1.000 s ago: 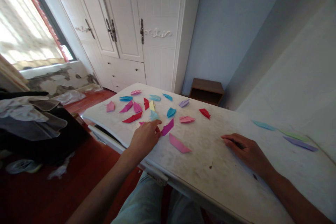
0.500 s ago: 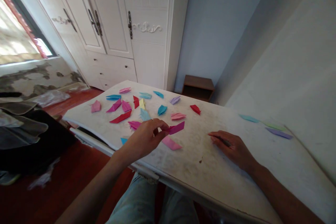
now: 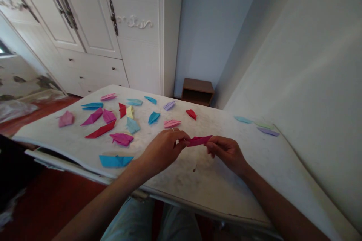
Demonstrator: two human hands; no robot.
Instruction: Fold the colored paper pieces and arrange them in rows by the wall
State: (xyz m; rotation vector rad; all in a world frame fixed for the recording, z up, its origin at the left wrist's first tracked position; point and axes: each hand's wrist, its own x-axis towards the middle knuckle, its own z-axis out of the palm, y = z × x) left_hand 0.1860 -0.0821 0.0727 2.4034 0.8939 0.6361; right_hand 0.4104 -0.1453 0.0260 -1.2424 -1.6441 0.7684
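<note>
A magenta folded paper (image 3: 198, 141) is stretched between my two hands just above the table. My left hand (image 3: 166, 147) pinches its left end between thumb and fingers, and a ring shows on one finger. At the other end, the fingers of my right hand (image 3: 226, 152) are closed on the paper's tip. Left of my left hand lie another magenta folded paper (image 3: 122, 139) and a blue folded paper (image 3: 114, 161). Just beyond my fingers is a pink folded paper (image 3: 172, 123).
Several more folded papers lie across the white table (image 3: 181, 180), among them a red one (image 3: 191, 114) and a purple one (image 3: 169, 105). By the wall at right is a lavender strip (image 3: 267, 131). Behind stand a white wardrobe (image 3: 141, 52) and a brown box-shaped shelf (image 3: 198, 86).
My right hand has come left from the tabletop and taken the free end of the magenta paper, which my left hand still holds. The view has swung to the right.
</note>
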